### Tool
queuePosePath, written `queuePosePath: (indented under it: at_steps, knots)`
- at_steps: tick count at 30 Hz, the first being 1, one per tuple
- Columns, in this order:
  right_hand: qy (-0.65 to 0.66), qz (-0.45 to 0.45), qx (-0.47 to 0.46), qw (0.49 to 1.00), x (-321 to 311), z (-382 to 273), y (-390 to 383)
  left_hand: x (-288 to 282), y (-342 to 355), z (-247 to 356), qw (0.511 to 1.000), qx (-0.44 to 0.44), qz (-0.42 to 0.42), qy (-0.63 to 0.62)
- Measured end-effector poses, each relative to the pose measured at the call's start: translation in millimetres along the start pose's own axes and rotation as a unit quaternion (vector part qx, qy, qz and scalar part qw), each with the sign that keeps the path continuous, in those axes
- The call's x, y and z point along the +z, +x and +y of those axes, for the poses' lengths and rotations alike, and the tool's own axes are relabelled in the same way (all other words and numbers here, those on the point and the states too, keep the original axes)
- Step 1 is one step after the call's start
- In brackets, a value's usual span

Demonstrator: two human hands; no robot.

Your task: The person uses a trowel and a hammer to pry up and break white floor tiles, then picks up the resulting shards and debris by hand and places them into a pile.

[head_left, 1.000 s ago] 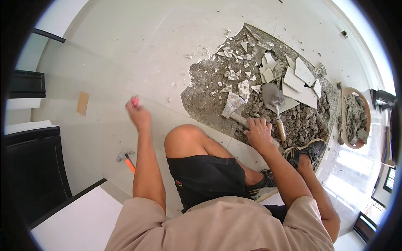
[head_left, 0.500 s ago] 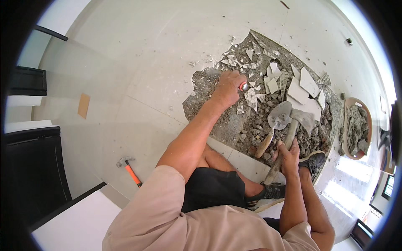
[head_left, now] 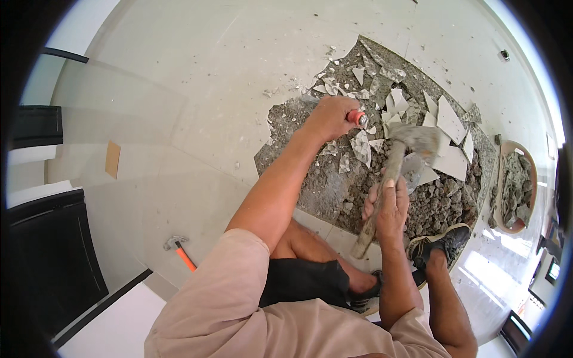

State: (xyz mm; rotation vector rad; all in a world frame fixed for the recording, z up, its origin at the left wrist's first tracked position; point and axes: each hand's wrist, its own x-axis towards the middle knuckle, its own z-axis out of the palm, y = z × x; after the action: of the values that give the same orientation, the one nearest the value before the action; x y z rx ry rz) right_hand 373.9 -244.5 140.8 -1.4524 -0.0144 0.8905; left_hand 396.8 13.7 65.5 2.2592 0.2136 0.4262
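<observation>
My left hand (head_left: 330, 119) is closed around the red handle of a chisel (head_left: 359, 118). The metal butt of its handle points right, and my hand covers most of the rest. It is held low over the broken edge of the floor tiles (head_left: 209, 137). My right hand (head_left: 389, 206) grips the wooden shaft of a dusty hammer (head_left: 394, 161). The hammer's grey head is raised to the right of the chisel, apart from it. Beneath the hammer, a trowel (head_left: 413, 169) lies on the rubble (head_left: 439, 206), largely covered.
White tile pieces (head_left: 449, 121) and small shards lie over the exposed mortar bed. A tub (head_left: 532, 185) of debris stands at the right. On the left floor are an orange-handled hammer (head_left: 185, 258) and a brown flat piece (head_left: 113, 159). Black furniture (head_left: 51, 256) lines the left.
My right hand has lifted the hammer up and leftward, bringing its head nearer the chisel and over the trowel. My left hand has shifted slightly right, still gripping the chisel.
</observation>
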Motion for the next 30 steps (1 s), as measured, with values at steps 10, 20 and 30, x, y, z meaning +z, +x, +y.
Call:
queuePosePath:
  at_steps: [10,20,30]
  knots:
    - [-0.175,0.019,-0.071,0.982,26,5,39,-9,13,-14,0.990,-0.066,-0.052,-0.112]
    - [-0.099,0.007,-0.015,0.995,16,23,50,9,11,-18,0.998,-0.035,-0.056,0.023]
    - [-0.072,0.001,-0.026,0.997,6,40,52,13,7,-19,0.995,-0.045,-0.067,0.058]
